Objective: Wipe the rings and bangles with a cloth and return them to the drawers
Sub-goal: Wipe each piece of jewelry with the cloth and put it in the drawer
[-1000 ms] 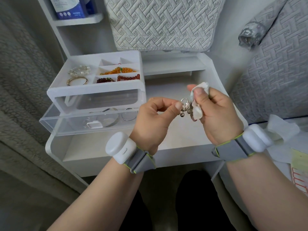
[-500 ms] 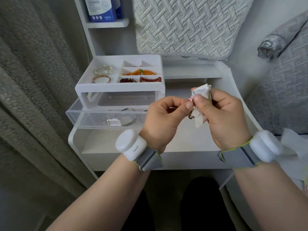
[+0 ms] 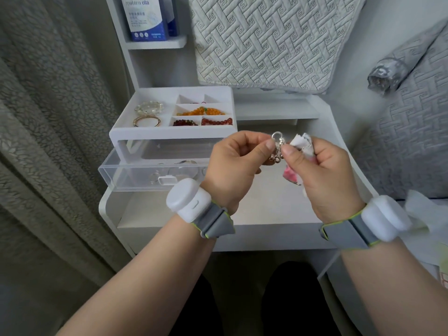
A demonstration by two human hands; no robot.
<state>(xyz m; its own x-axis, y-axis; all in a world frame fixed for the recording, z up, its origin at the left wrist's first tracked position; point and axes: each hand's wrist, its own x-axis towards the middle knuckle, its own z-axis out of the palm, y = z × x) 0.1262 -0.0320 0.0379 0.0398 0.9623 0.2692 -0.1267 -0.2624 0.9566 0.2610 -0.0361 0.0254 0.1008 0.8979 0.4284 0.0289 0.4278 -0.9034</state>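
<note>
My left hand point(image 3: 238, 157) pinches a small silver ring with dangling bells point(image 3: 277, 147) between thumb and forefinger, above the white bedside table point(image 3: 194, 214). Right beside it, my right hand point(image 3: 322, 170) grips a crumpled white and pink cloth point(image 3: 301, 147), its thumb tip touching the bells. Behind my left hand stands a white jewellery box point(image 3: 169, 132) whose top tray holds bead bracelets point(image 3: 203, 111) and a thin gold bangle point(image 3: 146, 121). Its clear lower drawer point(image 3: 135, 175) is pulled out, with silver rings and bangles inside.
A grey curtain point(image 3: 48, 141) hangs close on the left. A quilted cushion point(image 3: 266, 40) leans behind the table, and a blue and white box point(image 3: 148, 18) stands on a small shelf. A grey quilted bed point(image 3: 407, 141) with white tissue point(image 3: 426, 214) lies right.
The view has shifted, so the box sits further right in frame. The ring has come out of the cloth folds and now shows between my two thumbs.
</note>
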